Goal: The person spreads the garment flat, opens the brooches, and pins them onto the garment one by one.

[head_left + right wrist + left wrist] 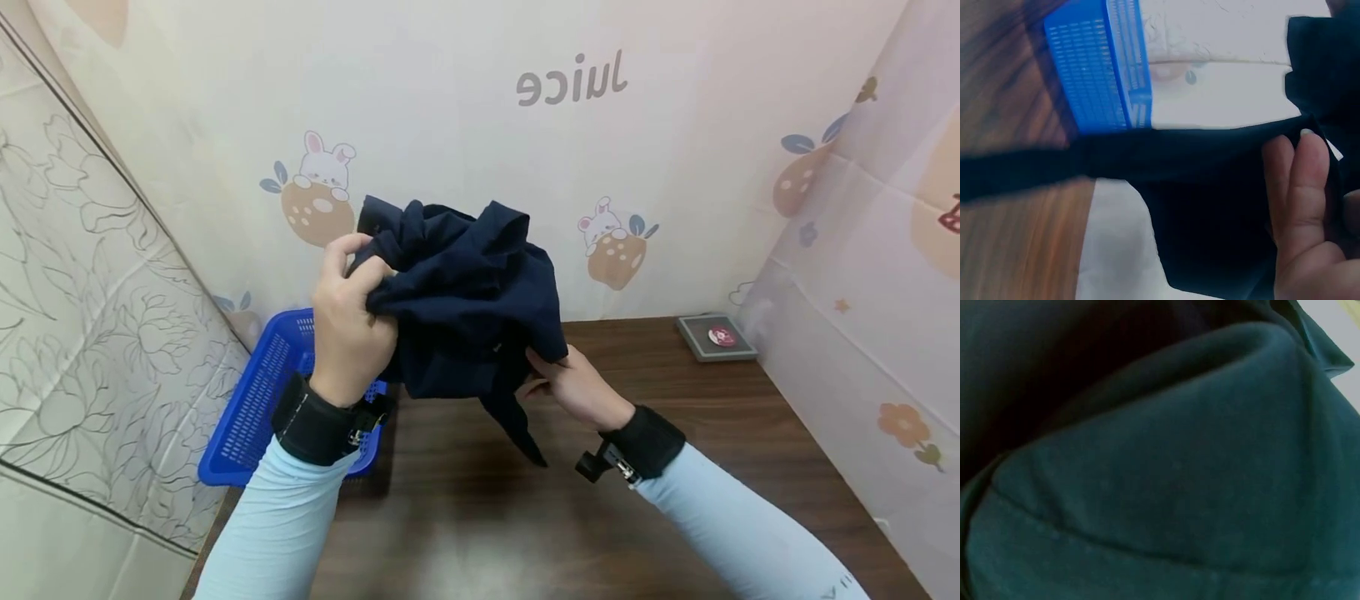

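Note:
A bunched navy cloth garment (pixel 465 308) is held up above the table, a narrow strip of it hanging down at the lower right. My left hand (pixel 348 321) grips its left side with curled fingers. At the lower right edge, my right hand (pixel 581 387) pinches the fabric, partly covered by it. Folds and a stitched seam of the garment (pixel 1166 481) fill the left wrist view, where no hand shows. In the right wrist view, fingers (pixel 1307 194) lie against the dark cloth, and the strip stretches off to the left.
A blue perforated plastic basket (pixel 255 400) stands at the left of the brown wooden table (pixel 465 508), partly behind the left forearm. In the far right corner lies a small grey square box (pixel 716 337) with a pink round mark. Printed curtains enclose the table.

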A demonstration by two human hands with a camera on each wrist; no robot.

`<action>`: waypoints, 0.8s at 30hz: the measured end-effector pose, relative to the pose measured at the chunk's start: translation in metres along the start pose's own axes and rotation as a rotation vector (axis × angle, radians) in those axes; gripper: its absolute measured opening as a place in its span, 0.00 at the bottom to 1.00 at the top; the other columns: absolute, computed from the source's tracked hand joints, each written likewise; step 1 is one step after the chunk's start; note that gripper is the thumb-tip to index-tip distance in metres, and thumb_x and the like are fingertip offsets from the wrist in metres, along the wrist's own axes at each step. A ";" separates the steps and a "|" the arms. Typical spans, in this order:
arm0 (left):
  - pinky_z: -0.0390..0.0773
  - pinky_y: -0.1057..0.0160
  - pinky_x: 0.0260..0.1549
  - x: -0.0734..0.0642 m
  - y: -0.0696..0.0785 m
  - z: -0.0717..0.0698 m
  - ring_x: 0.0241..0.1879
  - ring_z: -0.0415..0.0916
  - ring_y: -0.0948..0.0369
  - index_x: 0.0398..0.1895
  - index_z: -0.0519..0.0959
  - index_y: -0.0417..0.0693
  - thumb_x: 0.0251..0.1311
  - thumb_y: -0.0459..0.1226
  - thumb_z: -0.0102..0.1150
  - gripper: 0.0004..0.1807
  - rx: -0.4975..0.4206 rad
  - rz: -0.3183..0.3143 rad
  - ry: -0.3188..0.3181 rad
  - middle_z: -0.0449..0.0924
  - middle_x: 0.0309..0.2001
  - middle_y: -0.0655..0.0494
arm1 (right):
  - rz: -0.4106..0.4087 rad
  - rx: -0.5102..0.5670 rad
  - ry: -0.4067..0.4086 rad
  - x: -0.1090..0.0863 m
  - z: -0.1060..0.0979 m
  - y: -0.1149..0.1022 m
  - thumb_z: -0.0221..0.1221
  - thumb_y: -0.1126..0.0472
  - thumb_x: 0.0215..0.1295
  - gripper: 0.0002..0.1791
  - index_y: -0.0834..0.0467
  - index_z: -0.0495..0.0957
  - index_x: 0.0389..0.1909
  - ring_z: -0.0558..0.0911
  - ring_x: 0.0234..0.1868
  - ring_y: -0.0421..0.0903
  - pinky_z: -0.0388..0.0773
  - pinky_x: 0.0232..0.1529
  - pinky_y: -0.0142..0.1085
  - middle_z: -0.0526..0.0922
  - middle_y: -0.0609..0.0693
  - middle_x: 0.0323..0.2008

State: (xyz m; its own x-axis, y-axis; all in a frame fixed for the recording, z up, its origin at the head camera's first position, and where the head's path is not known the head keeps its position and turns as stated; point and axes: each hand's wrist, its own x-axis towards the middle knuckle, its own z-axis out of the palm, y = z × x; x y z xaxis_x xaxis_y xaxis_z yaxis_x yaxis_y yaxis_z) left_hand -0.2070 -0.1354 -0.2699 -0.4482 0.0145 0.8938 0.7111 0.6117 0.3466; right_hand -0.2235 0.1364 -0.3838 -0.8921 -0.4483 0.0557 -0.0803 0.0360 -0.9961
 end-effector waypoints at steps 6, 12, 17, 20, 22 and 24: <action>0.78 0.49 0.41 -0.026 0.004 0.010 0.42 0.76 0.48 0.25 0.78 0.42 0.62 0.29 0.51 0.09 -0.002 0.012 -0.043 0.72 0.52 0.39 | -0.017 0.083 0.013 -0.019 -0.009 0.003 0.45 0.51 0.76 0.18 0.60 0.72 0.53 0.79 0.46 0.56 0.77 0.48 0.53 0.77 0.59 0.45; 0.81 0.50 0.36 -0.059 0.006 0.018 0.42 0.78 0.45 0.27 0.79 0.44 0.63 0.31 0.53 0.08 0.009 0.022 -0.102 0.71 0.54 0.40 | -0.054 0.046 -0.040 -0.039 -0.018 0.014 0.47 0.51 0.75 0.20 0.58 0.71 0.58 0.80 0.47 0.51 0.79 0.47 0.49 0.77 0.57 0.50; 0.81 0.52 0.39 -0.086 0.004 0.026 0.43 0.78 0.48 0.29 0.79 0.45 0.61 0.28 0.54 0.06 0.030 0.039 -0.179 0.72 0.54 0.40 | -0.051 0.022 -0.074 -0.056 -0.037 0.029 0.47 0.54 0.75 0.21 0.59 0.69 0.63 0.78 0.49 0.47 0.79 0.46 0.50 0.76 0.53 0.53; 0.80 0.51 0.42 -0.101 0.002 0.033 0.46 0.77 0.48 0.31 0.79 0.46 0.57 0.26 0.54 0.08 0.047 0.048 -0.247 0.71 0.55 0.42 | -0.048 -0.008 -0.057 -0.067 -0.050 0.036 0.46 0.56 0.76 0.21 0.59 0.68 0.64 0.77 0.49 0.44 0.79 0.46 0.48 0.75 0.49 0.55; 0.79 0.51 0.43 -0.110 0.000 0.037 0.48 0.76 0.48 0.31 0.79 0.47 0.54 0.24 0.52 0.11 0.055 0.062 -0.302 0.71 0.56 0.42 | -0.049 -0.041 -0.048 -0.073 -0.057 0.038 0.44 0.57 0.77 0.20 0.59 0.68 0.64 0.77 0.48 0.43 0.79 0.46 0.45 0.75 0.49 0.56; 0.79 0.51 0.45 -0.118 -0.003 0.041 0.50 0.75 0.48 0.32 0.78 0.48 0.51 0.22 0.50 0.13 0.062 0.087 -0.355 0.71 0.56 0.43 | -0.057 -0.065 -0.049 -0.079 -0.065 0.040 0.43 0.59 0.77 0.19 0.62 0.69 0.63 0.77 0.48 0.44 0.78 0.47 0.42 0.75 0.50 0.55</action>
State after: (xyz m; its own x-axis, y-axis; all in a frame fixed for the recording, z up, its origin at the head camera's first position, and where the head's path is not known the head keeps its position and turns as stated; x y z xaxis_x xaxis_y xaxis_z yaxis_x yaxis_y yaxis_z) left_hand -0.1783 -0.1063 -0.3882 -0.5553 0.3359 0.7608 0.7255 0.6429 0.2457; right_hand -0.1853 0.2313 -0.4240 -0.8626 -0.4943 0.1076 -0.1608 0.0662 -0.9848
